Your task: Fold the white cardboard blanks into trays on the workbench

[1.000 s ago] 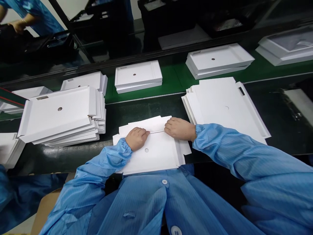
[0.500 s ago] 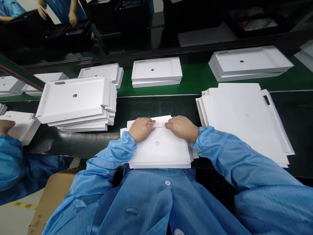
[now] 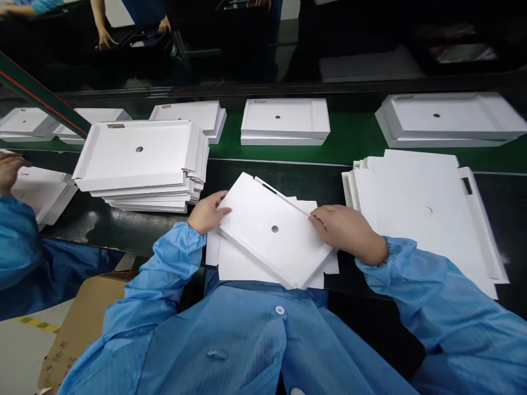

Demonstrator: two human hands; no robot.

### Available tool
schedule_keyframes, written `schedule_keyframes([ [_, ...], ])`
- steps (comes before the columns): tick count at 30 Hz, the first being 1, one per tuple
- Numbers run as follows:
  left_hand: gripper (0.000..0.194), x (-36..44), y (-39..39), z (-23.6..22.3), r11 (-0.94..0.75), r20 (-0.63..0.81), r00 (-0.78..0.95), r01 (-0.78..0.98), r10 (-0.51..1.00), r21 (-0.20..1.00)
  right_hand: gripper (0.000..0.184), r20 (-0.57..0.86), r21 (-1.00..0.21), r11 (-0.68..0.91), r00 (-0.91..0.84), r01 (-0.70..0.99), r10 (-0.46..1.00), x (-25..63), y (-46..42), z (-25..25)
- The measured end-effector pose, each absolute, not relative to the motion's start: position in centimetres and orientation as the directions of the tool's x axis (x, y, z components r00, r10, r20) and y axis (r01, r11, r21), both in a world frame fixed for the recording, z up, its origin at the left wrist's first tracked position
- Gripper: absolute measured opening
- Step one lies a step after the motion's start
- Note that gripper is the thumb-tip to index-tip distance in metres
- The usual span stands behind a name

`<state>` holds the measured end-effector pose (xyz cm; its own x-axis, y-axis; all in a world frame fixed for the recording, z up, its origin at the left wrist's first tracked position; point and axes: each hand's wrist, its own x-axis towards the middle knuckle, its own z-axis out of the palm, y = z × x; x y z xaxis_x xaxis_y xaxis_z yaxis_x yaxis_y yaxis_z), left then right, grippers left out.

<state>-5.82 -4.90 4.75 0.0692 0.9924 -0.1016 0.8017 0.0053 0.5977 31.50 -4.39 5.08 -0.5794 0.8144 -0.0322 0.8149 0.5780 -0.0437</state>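
A white cardboard tray (image 3: 263,219) with a small round hole is tilted and turned in front of me. My left hand (image 3: 208,212) grips its left corner, thumb on top. At its right edge, my right hand (image 3: 343,227) pinches the card between thumb and fingers. Beneath the tray, other white cardboard blanks (image 3: 234,266) lie at the table's front edge, mostly covered. To the left rises a pile of white folded trays (image 3: 164,148); to the right is a stack of flat white blanks (image 3: 420,203) with a slotted side flap.
Behind, a green conveyor (image 3: 346,126) carries several white trays (image 3: 284,118) in small stacks. At far left, another person's hand (image 3: 10,173) is by a white stack (image 3: 45,192). A brown carton (image 3: 86,312) stands on the floor. A green post (image 3: 45,93) slants at upper left.
Both hands have left the far fold and now hold the tray by opposite sides. The tray has been lifted, turned clockwise and tilted. The view has shifted to the right.
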Motion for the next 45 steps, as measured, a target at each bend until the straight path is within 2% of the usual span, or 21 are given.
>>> schedule_keyframes([
  [3,0.047,-4.4,-0.6,6.3,-0.152,0.006,0.172,0.853,0.985,0.5,0.043,-0.136,-0.135,0.568,-0.583,0.812,0.801,30.8,-4.2,6.1],
  [4,0.048,-3.6,0.9,6.7,-0.203,-0.001,0.228,0.87,0.974,0.449,0.044,-0.117,-0.173,0.54,-0.562,0.823,0.819,30.4,-3.7,6.1],
  [6,0.047,-1.6,3.4,7.2,-0.303,-0.028,0.337,0.875,0.941,0.377,0.037,0.064,-0.308,0.439,-0.442,0.844,0.895,29.8,-2.1,5.7],
  [8,0.046,0.6,5.0,7.2,-0.381,-0.031,0.422,0.845,0.906,0.375,0.046,0.198,-0.468,0.367,-0.309,0.804,0.93,29.4,0.0,4.8],
  [9,0.046,1.5,5.4,7.1,-0.407,-0.026,0.452,0.825,0.892,0.392,0.052,0.218,-0.532,0.341,-0.264,0.775,0.94,29.3,1.1,4.3],
  [11,0.05,2.5,5.5,6.5,-0.425,0.0,0.472,0.793,0.881,0.435,0.049,0.164,-0.633,0.286,-0.237,0.719,0.958,29.3,2.9,3.4],
  [13,0.062,2.4,4.7,5.4,-0.358,0.048,0.383,0.802,0.922,0.478,0.037,0.089,-0.706,0.208,-0.207,0.677,0.974,29.5,3.8,2.7],
  [15,0.078,1.3,3.5,3.9,-0.2,0.048,0.208,0.812,0.977,0.548,0.031,0.042,-0.766,0.126,-0.147,0.631,0.988,29.7,4.2,2.1],
  [17,0.089,0.2,2.4,2.3,-0.02,-0.082,0.097,0.759,0.992,0.65,0.03,0.009,-0.82,0.055,-0.082,0.57,0.997,29.9,4.2,1.7],
  [19,0.088,-0.5,1.8,1.1,0.062,-0.186,0.117,0.666,0.976,0.743,0.029,-0.042,-0.862,-0.016,-0.039,0.507,0.998,29.9,4.3,1.4],
  [23,0.068,-0.6,2.6,0.4,0.045,-0.125,0.149,0.454,0.981,0.89,0.021,-0.093,-0.901,-0.084,-0.002,0.426,0.996,29.2,4.9,1.0],
  [26,0.063,-0.5,4.3,1.2,0.04,-0.077,0.118,0.29,0.99,0.956,0.014,-0.092,-0.929,-0.09,0.011,0.358,0.996,28.8,5.1,1.1],
  [28,0.061,-0.5,5.1,1.8,0.028,-0.051,0.092,0.231,0.994,0.973,0.013,-0.15,-0.943,-0.138,-0.017,0.302,0.989,28.8,5.0,1.2],
  [31,0.055,-0.7,5.3,2.2,0.072,-0.099,0.165,0.163,0.981,0.984,0.018,-0.255,-0.934,-0.209,-0.13,0.291,0.958,29.3,4.6,1.5],
  [35,0.036,-1.0,4.5,1.3,0.212,-0.223,0.251,0.072,0.942,0.975,0.029,-0.321,-0.932,-0.248,-0.281,0.263,0.904,29.7,4.1,2.0],
  [38,0.026,-1.4,4.2,0.5,0.243,-0.257,0.195,0.093,0.947,0.966,0.03,-0.333,-0.939,-0.274,-0.362,0.205,0.871,29.5,4.1,2.4],
  [41,0.024,-2.2,4.2,0.5,0.168,-0.209,0.239,0.181,0.948,0.969,0.029,-0.339,-0.936,-0.277,-0.346,0.217,0.875,29.5,4.5,2.4],
  [43,0.026,-2.7,4.2,0.9,0.099,-0.192,0.323,0.283,0.927,0.954,0.028,-0.362,-0.917,-0.264,-0.346,0.299,0.866,29.7,4.9,2.3],
  [45,0.026,-3.0,4.2,1.4,-0.009,-0.172,0.382,0.428,0.908,0.904,0.025,-0.37,-0.876,-0.175,-0.395,0.449,0.841,30.0,5.3,2.3],
])
